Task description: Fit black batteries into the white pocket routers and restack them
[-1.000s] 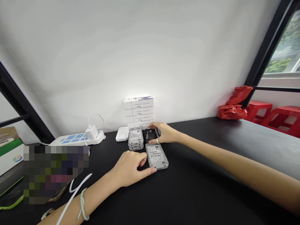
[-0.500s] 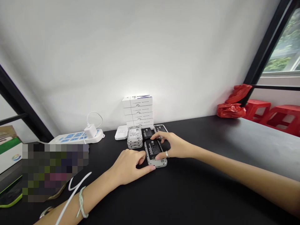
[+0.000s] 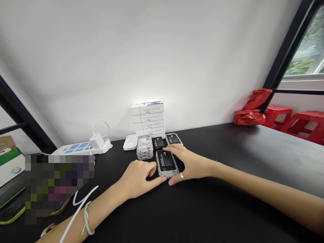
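A small white device lies open-backed on the black table, its black battery, printed 3000mAh, seated inside. My left hand is at its near left corner, thumb along the front edge and index finger curled beside the left side. Spanning the device lengthwise, my right hand has its fingertips at the far edge and its thumb at the near edge. Just behind are a loose-looking black battery and another open device with a battery. A stack of open devices stands to the left.
Stacked white boxes stand against the wall, beside white covers. Left are a power strip with a plugged-in charger, a white cable across my left forearm, and a blurred-out item. A red bag sits at the far right.
My right thumb has moved from the battery's surface down to the device's near edge, and that hand is spread wider. The battery's lower part is now uncovered. My left hand is nearly still.
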Demonstrator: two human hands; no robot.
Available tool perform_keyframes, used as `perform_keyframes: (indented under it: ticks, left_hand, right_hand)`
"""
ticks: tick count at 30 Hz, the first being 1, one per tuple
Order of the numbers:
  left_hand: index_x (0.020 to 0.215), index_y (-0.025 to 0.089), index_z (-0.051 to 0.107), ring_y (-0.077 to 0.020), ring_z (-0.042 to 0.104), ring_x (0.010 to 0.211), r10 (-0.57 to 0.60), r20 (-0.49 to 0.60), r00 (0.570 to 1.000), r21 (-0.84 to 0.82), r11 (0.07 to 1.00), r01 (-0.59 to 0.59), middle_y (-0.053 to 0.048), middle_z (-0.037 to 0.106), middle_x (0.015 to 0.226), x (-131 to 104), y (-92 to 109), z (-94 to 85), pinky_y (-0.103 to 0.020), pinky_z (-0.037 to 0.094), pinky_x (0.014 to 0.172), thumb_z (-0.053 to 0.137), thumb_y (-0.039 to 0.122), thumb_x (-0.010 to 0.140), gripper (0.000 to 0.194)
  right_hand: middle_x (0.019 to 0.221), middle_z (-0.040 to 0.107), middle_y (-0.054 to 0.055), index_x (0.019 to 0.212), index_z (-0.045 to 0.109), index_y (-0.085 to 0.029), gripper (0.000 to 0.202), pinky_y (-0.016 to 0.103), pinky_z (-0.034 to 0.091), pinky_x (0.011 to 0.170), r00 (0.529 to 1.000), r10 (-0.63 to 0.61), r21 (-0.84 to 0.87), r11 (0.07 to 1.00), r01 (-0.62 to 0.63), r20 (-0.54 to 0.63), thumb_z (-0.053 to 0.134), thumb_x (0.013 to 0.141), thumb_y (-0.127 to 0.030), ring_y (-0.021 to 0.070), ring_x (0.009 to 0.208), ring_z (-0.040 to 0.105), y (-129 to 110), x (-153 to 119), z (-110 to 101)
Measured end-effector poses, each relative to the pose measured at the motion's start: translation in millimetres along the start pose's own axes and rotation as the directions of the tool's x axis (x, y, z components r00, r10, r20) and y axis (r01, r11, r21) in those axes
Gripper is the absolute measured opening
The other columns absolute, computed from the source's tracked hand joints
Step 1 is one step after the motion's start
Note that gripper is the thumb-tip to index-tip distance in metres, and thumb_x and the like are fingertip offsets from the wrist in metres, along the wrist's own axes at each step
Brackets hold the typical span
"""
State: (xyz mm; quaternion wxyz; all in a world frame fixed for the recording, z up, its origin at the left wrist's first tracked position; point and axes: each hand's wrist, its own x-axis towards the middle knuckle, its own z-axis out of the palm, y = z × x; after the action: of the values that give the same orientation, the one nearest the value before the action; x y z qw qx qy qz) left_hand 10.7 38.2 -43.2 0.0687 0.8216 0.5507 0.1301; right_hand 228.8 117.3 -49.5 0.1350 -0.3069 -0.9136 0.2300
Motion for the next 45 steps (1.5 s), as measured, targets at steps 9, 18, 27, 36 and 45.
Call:
perform_keyframes:
  ticks: [9, 18, 27, 36, 45]
  left_hand:
    - [0.063, 0.015, 0.039, -0.0081, 0.036, 0.048, -0.007, 0.014, 1.0, -0.001, 1.0, 0.007, 0.004, 0.045, 0.053, 1, 1, -1.1, -0.024, 0.023, 0.05, 0.047, 0.057, 0.082, 0.047]
    - [0.063, 0.015, 0.04, -0.0083, 0.036, 0.048, -0.002, 0.01, 1.0, -0.017, 1.0, 0.002, 0.004, 0.045, 0.053, 1, 1, -1.7, -0.024, 0.023, 0.05, 0.048, 0.058, 0.081, 0.047]
    - [0.065, 0.015, 0.04, -0.0085, 0.038, 0.05, 0.027, 0.018, 0.999, -0.032, 0.999, -0.027, 0.004, 0.046, 0.056, -1, -2, -0.7, -0.025, 0.023, 0.052, 0.039, 0.057, 0.088, 0.048]
    - [0.064, 0.015, 0.037, -0.0095, 0.036, 0.051, 0.029, 0.012, 1.0, -0.001, 1.0, -0.029, 0.004, 0.044, 0.056, -1, -5, 3.1, -0.025, 0.024, 0.054, 0.036, 0.038, 0.092, 0.036]
    - [0.064, 0.015, 0.037, -0.0086, 0.035, 0.05, 0.02, 0.01, 1.0, -0.009, 1.0, -0.02, 0.004, 0.042, 0.054, -1, -6, 4.6, -0.025, 0.025, 0.053, 0.038, 0.038, 0.091, 0.035]
  right_hand:
    - [0.137, 0.031, 0.011, 0.139, 0.034, -0.02, 0.101, 0.041, 0.032, 0.107, 1.0, 0.016, 0.01, 1.0, -0.016, -0.027, 0.071, 0.056, -0.064, 0.026, 0.127, 0.033, 2, 2, 3]
    - [0.134, 0.033, 0.012, 0.129, 0.047, -0.02, 0.086, 0.043, 0.033, 0.106, 0.999, -0.023, 0.025, 0.999, 0.025, -0.047, 0.071, 0.058, -0.062, 0.0282, 0.124, 0.037, 7, 2, 6]
    - [0.126, 0.039, 0.008, 0.125, 0.042, -0.023, 0.085, 0.038, 0.036, 0.101, 0.994, -0.101, 0.048, 0.993, 0.103, -0.043, 0.074, 0.055, -0.058, 0.0241, 0.119, 0.038, -1, -2, -3]
    - [0.12, 0.047, 0.005, 0.099, 0.036, -0.022, 0.056, 0.032, 0.037, 0.089, 0.98, -0.021, 0.267, 0.961, 0.075, -0.199, 0.074, 0.064, -0.046, 0.0196, 0.1, 0.049, 43, 0, -56]
    - [0.117, 0.052, 0.003, 0.082, 0.029, -0.021, 0.054, 0.03, 0.04, 0.08, 0.971, 0.108, 0.222, 0.973, -0.059, -0.214, 0.073, 0.063, -0.045, 0.0195, 0.095, 0.051, 111, 3, -58]
